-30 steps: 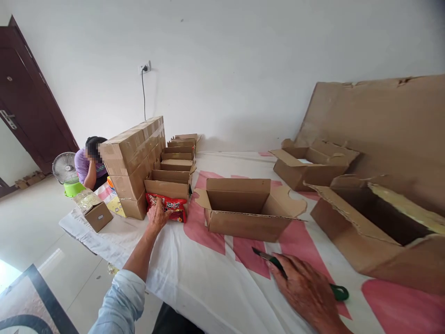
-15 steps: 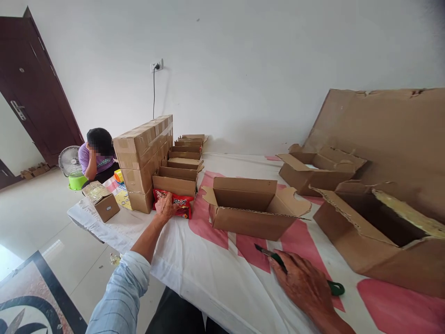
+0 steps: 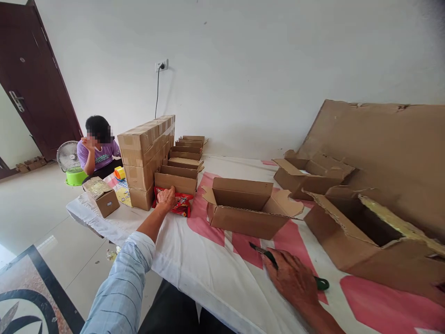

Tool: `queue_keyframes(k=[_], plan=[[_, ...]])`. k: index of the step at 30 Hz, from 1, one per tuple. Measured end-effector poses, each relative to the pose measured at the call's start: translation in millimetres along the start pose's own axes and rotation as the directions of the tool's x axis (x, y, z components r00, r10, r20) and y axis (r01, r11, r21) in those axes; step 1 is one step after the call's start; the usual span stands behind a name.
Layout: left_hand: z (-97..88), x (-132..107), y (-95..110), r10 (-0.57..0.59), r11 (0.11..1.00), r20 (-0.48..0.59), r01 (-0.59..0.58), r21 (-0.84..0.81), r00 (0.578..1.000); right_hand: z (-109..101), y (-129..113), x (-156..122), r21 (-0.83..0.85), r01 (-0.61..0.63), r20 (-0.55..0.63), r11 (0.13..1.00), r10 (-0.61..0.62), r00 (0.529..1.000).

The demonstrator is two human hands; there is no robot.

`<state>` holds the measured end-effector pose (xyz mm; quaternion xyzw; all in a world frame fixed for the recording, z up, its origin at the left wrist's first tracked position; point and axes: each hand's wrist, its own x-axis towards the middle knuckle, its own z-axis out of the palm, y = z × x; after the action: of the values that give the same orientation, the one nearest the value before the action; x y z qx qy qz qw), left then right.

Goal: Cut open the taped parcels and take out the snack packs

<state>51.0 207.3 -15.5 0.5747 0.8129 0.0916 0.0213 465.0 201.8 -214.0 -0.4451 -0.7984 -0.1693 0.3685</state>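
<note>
My left hand [image 3: 167, 199] is closed over a red printed packet [image 3: 183, 206], which lies in front of an open-topped carton [image 3: 175, 182]. Its fingertips are partly hidden against the packet and the box. On the cloth to the right rests my right hand [image 3: 294, 276], wrapped over a utility knife [image 3: 321, 283] with a dark green handle. The blade points up and left, towards an open cardboard box [image 3: 243, 225] that stands just beyond it with its flaps spread.
Taped cartons [image 3: 137, 150] stand stacked at the left, beside a row of open ones. Two more open boxes, one nearer [image 3: 361, 250] and one farther [image 3: 295, 185], sit at right before a large cardboard sheet [image 3: 375, 139]. A person [image 3: 99, 148] sits past the table's left end.
The view has shifted slightly. My left hand stays on the red packet, its fingers a little differently placed. My right hand remains over the knife. The seated person's head has turned.
</note>
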Motion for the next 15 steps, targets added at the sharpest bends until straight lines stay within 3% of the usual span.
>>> queue_keyframes(k=[5,15], plan=[[0.7,-1.1,-2.9,0.046,0.998,0.032,-0.047,0.029,0.998,-1.4,-2.4,1.1,-0.011,-0.015,0.023,1.0,0.016,1.0],[-0.8,-4.4,-9.6,0.032,0.999,0.013,-0.032,0.008,0.999,-2.3,-2.8,-0.2,-0.024,-0.015,0.015,1.0,0.015,1.0]])
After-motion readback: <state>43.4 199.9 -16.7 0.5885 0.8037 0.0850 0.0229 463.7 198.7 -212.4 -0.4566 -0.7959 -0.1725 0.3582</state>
